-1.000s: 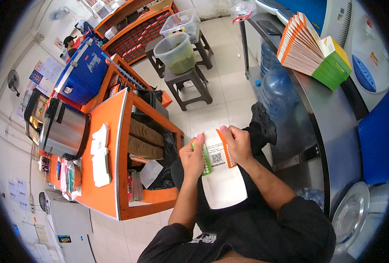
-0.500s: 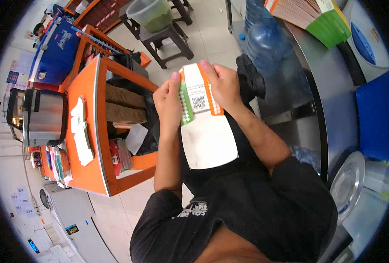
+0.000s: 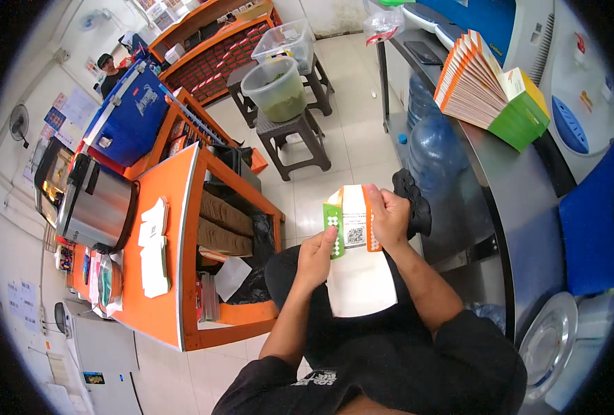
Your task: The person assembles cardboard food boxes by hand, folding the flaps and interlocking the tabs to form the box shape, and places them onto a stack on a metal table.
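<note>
While I watch from above, the left hand [image 3: 316,254] and right hand [image 3: 388,218] each pinch a top corner of the flat paper bag [image 3: 357,277] hanging over the lap; it looks light and floppy, best taken by the edges.

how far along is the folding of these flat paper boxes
Done, it seems: a fanned stack of flat cartons with orange and green edges lies on the steel counter. In hand: one white carton blank over the lap, the left hand at its green edge, the right hand at its orange edge, both in a pinching grip. Left: it is not yet on the stack; no unfolded supply is visible.
</note>
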`<state>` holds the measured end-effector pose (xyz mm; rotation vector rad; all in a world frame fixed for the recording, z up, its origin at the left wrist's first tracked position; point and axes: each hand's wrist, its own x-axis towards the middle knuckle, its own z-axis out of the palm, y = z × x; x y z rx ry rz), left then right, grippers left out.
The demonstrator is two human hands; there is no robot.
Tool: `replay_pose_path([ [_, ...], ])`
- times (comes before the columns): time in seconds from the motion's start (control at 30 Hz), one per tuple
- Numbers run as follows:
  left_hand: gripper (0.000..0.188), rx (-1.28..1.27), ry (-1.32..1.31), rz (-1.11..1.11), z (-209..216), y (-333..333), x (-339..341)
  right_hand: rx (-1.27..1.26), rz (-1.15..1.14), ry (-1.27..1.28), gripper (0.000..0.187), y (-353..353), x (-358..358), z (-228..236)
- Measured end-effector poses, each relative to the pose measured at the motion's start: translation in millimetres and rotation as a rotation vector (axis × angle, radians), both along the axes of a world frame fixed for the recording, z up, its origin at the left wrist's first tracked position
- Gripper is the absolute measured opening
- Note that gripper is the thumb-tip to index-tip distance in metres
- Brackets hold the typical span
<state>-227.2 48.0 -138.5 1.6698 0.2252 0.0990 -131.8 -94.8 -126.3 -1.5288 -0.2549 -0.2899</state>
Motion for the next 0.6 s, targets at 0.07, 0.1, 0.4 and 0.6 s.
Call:
replay_pose_path([
  [0.07,0.05,0.025,-0.057,0.066,-2,0,0,0.003,0.04,0.012,0.047,1,2,-4],
  [0.1,0.049,0.054,-0.114,0.129,-1,0,0,0.083,0.188,0.082,0.045,2,7,-8],
  [0.4,0.043,-0.003,-0.604,0.637,16,25,25,0.574,1.125,0.768,0.074,1,-23,-28],
  [0.6,0.047,-0.296,-0.526,0.56,47,36,32,0.47,1.201,0.643,0.065,7,-23,-4],
])
